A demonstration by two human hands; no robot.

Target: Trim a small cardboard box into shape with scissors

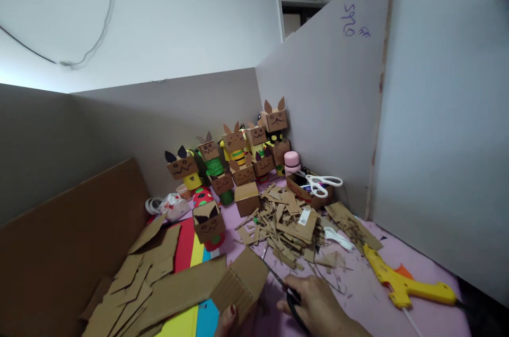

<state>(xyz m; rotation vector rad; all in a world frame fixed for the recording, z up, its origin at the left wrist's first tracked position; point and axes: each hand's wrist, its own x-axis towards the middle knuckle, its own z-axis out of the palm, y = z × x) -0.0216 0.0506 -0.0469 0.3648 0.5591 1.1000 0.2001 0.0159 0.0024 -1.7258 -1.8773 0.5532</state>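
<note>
My left hand [227,321] grips a small folded cardboard box [242,276] at the bottom middle, thumb on its near side, most of the hand hidden behind it. In my right hand [314,294] is a pair of black-handled scissors [292,297]. Their blades point up and left, reaching the box's right edge. Whether the blades touch the cardboard I cannot tell. Just left of the box lies a long cardboard strip [186,286]. Beyond it stands a cardboard cat-faced figure [209,224] with dark ears.
A heap of cardboard scraps [284,225] lies ahead. Several box-headed figures [234,140] stand behind it. A yellow glue gun [409,284] rests at right. White scissors [320,184] lie on a box of supplies [306,191]. Cardboard sheets [131,284] are stacked left; grey partitions [318,109] enclose the table.
</note>
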